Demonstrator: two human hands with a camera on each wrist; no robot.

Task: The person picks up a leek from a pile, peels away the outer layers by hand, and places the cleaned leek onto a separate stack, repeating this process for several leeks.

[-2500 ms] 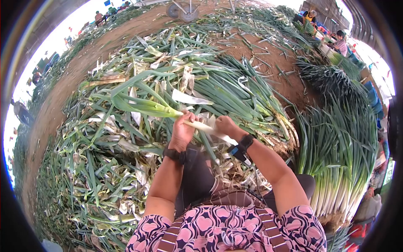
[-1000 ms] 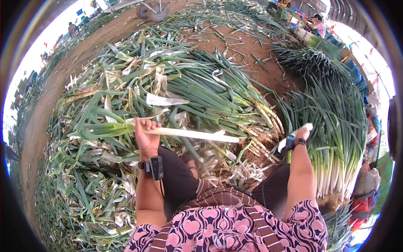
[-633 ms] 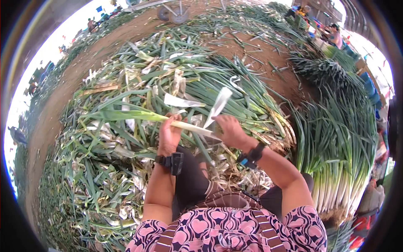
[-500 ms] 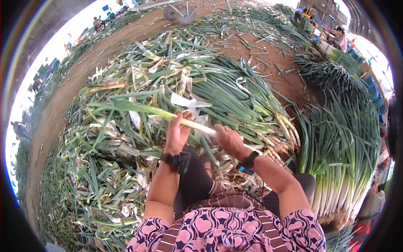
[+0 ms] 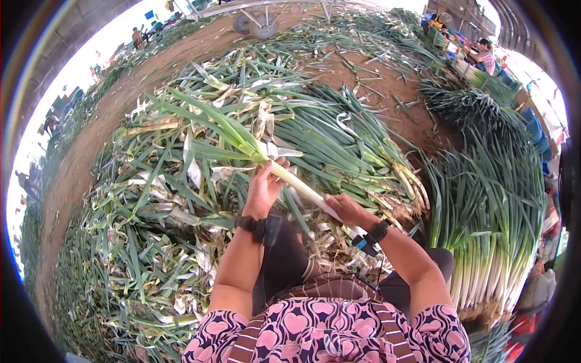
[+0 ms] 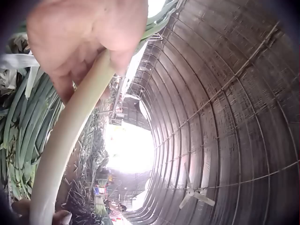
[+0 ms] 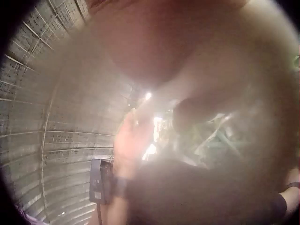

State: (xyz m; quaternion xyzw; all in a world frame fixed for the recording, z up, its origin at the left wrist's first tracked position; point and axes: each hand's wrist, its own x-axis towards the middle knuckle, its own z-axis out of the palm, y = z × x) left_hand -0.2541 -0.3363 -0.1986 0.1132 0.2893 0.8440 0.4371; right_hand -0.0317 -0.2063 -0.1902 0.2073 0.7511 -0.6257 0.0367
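left hand point(image 5: 264, 189) is wrapped round one long green onion point(image 5: 299, 189), fingers curled over it right where the white part turns green, so that grip is clamped on it for sure. the left wrist view backs this up, with the pale stalk running out from under the closed fingers. from that grip the green leaves fan up and away from the person, and the white stalk slants down the other way into the right hand point(image 5: 344, 209). that hand has its fingers curled round the root end, so it's clamped on the onion too. the onion hangs in the air between the two grips, above the person's lap. the right wrist view is just a close-up blur, can't tell anything from it. just past both grips lies a big heap of untrimmed onions point(image 5: 339, 136), roots pointing back toward the hands. well off to the right of the right hand's grip sits a stack of cleaned onions point(image 5: 484, 242). left of and below the left grip there's a mess of peeled skins point(image 5: 139, 242). way beyond all that, a wheelbarrow point(image 5: 260, 21) stands on the dirt.
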